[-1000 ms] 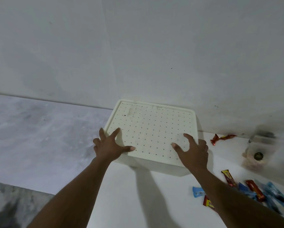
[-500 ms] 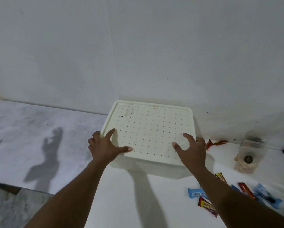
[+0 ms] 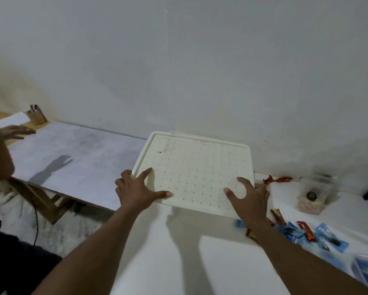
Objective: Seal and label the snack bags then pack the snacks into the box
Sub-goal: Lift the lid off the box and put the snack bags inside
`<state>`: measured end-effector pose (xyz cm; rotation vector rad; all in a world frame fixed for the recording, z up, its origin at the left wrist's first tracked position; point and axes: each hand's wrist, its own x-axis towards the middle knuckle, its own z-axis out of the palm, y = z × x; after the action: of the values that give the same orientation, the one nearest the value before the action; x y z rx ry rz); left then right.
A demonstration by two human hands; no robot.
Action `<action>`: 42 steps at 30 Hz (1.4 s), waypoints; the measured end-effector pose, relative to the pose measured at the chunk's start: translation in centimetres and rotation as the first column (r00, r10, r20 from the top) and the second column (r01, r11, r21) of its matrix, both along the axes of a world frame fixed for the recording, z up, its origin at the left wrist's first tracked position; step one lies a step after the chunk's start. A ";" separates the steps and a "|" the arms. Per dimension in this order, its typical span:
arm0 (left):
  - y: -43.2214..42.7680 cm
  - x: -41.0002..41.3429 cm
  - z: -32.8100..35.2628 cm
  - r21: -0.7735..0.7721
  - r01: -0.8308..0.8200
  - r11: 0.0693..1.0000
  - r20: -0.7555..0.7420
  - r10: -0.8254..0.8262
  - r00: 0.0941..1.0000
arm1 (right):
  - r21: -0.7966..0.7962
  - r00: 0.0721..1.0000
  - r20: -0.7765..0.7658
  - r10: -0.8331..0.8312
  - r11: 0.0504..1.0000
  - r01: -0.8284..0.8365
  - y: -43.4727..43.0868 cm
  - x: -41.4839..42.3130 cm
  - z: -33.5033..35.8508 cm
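as left hand and right hand grip, box looks dotted.

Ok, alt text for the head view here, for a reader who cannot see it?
A person's left hand and right hand grip the near corners of a cream box's dotted lid on a white table. Wrapped snacks and a clear jar sit to the right; another person's hand shows far left.

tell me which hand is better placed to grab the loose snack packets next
Probably right: the right hand sits at the right corner of the lid, snack packets just beside its wrist; the left hand is across it.
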<state>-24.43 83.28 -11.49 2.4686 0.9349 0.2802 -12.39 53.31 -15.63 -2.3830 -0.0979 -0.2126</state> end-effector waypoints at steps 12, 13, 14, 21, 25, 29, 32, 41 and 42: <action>-6.1 -15.8 -6.2 -0.068 -0.110 0.992 -0.191 0.095 0.977 | -0.096 0.990 -0.109 0.090 0.990 -0.101 -4.9 -13.7 -5.9; -6.3 -16.7 -6.7 -0.073 -0.123 0.990 -0.203 0.106 0.973 | -0.104 0.988 -0.122 0.096 0.989 -0.109 -5.0 -14.4 -6.3; -6.3 -17.4 -7.2 -0.075 -0.133 0.988 -0.217 0.114 0.969 | -0.113 0.985 -0.145 0.097 0.987 -0.114 -5.0 -15.0 -6.6; -5.3 -19.4 -10.3 -0.102 -0.098 0.990 -0.402 0.049 0.914 | -0.227 0.915 -0.394 0.085 0.956 -0.186 -4.2 -16.9 -8.8; -4.5 -19.0 -12.1 -0.085 -0.035 0.996 -0.486 -0.011 0.874 | -0.281 0.838 -0.543 0.049 0.931 -0.235 -3.9 -17.2 -10.5; -3.3 -18.6 -14.3 -0.144 0.077 0.987 -0.548 -0.144 0.824 | -0.286 0.702 -0.711 0.044 0.894 -0.346 -3.1 -16.9 -12.1; -3.0 -17.4 -15.5 -0.165 0.209 0.964 -0.597 -0.266 0.757 | -0.308 0.653 -0.757 0.040 0.858 -0.410 -2.5 -16.4 -12.7; -3.7 -8.0 -13.8 -0.380 0.319 0.868 -0.490 -0.482 0.726 | -0.305 0.699 -0.715 -0.009 0.904 -0.300 -3.4 -11.4 -9.5; -4.2 -6.6 -13.3 -0.365 0.344 0.865 -0.470 -0.490 0.734 | -0.288 0.709 -0.705 -0.011 0.918 -0.272 -4.1 -10.4 -8.8</action>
<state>-31.01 79.04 -24.78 2.4557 0.5226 -0.7088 -22.82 49.23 -24.46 -2.6506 0.0561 0.8662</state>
